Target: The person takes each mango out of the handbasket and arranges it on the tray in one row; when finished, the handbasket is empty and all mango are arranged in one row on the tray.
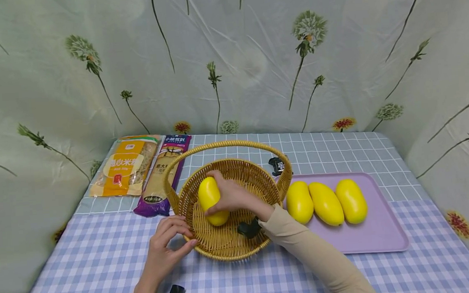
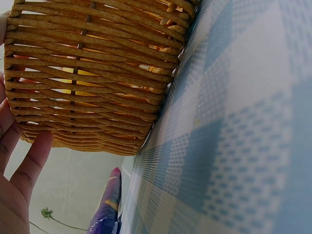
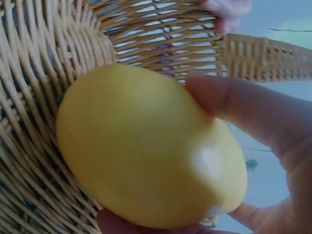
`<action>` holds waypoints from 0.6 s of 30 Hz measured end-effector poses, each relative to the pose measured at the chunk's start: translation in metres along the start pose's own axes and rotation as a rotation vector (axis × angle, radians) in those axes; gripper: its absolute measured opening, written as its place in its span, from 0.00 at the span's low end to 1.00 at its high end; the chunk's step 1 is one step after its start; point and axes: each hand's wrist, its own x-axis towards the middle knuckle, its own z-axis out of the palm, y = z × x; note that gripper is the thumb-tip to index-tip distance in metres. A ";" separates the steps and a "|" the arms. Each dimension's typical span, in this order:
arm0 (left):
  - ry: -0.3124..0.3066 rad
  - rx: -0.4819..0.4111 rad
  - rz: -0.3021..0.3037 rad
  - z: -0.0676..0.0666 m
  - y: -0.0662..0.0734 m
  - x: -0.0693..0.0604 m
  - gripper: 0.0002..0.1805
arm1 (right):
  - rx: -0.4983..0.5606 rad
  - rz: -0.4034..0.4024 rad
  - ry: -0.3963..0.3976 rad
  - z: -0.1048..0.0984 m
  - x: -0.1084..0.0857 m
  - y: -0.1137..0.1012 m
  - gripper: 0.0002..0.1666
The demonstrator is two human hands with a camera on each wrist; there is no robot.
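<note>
A wicker basket (image 1: 221,252) with a tall arched handle stands on the checked cloth. Inside it, my right hand (image 1: 231,194) holds a yellow mango (image 1: 208,193), its thumb and fingers on opposite sides. The right wrist view shows this mango (image 3: 146,146) close to the woven inner wall; whether it touches the bottom I cannot tell. At the basket's near left rim, my left hand (image 1: 170,246) grips the edge. Seen from the left wrist, a digit of that hand lies against the outer weave (image 2: 87,97). Three more mangoes (image 1: 326,203) lie side by side on a lilac tray (image 1: 381,238).
Behind the basket to the left lie an orange-and-clear food bag (image 1: 123,168) and a purple pasta packet (image 1: 159,179). A small black object (image 1: 277,166) sits behind the basket's right side. The tray stands close by the basket's right side.
</note>
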 end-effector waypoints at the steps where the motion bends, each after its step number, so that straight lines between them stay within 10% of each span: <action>1: 0.001 0.001 0.002 0.000 0.000 0.000 0.10 | 0.003 -0.006 0.004 -0.002 -0.002 0.000 0.59; 18: 0.001 -0.003 -0.002 0.000 -0.001 0.000 0.10 | 0.084 -0.117 0.185 -0.026 -0.038 0.003 0.55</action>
